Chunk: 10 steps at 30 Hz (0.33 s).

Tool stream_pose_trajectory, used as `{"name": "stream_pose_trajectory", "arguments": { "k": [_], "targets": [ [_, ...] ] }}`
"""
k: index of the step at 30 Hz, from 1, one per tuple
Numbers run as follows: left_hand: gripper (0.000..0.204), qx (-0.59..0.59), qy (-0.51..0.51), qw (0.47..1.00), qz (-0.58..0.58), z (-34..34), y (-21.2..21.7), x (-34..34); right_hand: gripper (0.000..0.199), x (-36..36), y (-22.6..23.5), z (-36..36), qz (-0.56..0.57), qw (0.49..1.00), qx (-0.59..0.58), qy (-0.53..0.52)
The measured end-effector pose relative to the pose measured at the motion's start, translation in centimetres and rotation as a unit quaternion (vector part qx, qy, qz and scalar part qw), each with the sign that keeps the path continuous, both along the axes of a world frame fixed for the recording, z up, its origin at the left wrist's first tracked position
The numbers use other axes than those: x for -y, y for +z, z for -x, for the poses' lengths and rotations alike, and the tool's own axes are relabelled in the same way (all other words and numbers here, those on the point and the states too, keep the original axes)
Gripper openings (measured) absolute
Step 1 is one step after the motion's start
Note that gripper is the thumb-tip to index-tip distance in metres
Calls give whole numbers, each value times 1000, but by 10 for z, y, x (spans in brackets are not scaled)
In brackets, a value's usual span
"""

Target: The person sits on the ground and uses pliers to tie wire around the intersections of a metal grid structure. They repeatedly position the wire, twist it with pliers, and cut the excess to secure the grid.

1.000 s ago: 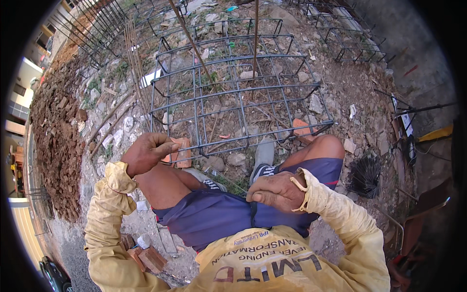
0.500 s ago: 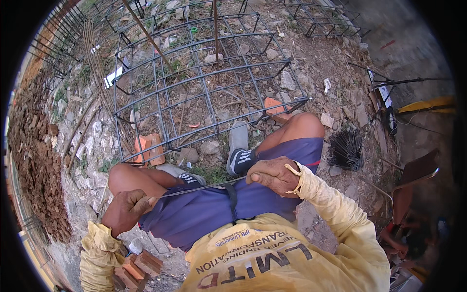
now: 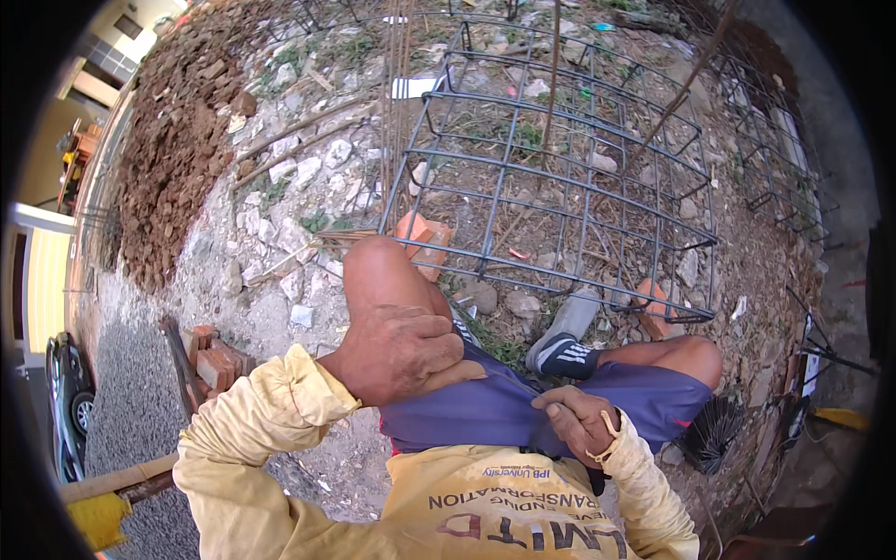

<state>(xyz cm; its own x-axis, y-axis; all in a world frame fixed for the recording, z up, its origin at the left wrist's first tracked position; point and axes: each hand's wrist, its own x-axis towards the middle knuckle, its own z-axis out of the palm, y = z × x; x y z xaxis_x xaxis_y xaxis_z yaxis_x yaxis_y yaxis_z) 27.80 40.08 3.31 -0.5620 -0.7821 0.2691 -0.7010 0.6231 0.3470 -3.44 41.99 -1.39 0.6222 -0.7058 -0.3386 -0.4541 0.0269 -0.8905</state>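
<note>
Rebar cage [image 3: 560, 177] lies on the stony ground just beyond the seated person's knees, a long box of dark steel bars crossed by square stirrups. It looks heavy and fully stiff: a frame like this will not bend or sag under a hand, yet it is awkward to shift alone because of its length. The bars seem rough and ribbed, so they should not slip, but cut ends stick out at the near corners and could scratch a bare hand. The safest hold, I judge, is on a long bar close to a crossing with a stirrup, where the joints give the palm something to brace against.

Neither hand touches the cage. The left hand [image 3: 397, 350] rests on the left thigh, fingers curled loosely over the edge of the blue shorts [image 3: 523, 411]; whether anything thin lies under them cannot be told. The right hand [image 3: 579, 420] sits at the lap, half closed, fingers bent inward against the shorts, with nothing plainly in it.

Broken orange bricks [image 3: 420, 238] prop the cage's near edge beside the left knee. A striped sandal [image 3: 565, 341] points toward the cage. Pale rubble [image 3: 280, 224] spreads to the left, with a mound of reddish earth [image 3: 177, 140] beyond.
</note>
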Motion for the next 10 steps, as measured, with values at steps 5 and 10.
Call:
{"name": "stream_pose_trajectory", "arguments": {
  "k": [5,10],
  "targets": [
    [28,-25,20,999,1,-58,-32,-3,32,8,14,-32,-10,999,-7,-44],
    [38,-54,263,960,84,-144,-54,14,31,39,8,-2,-28,965,-50,-258]
  ]
}}
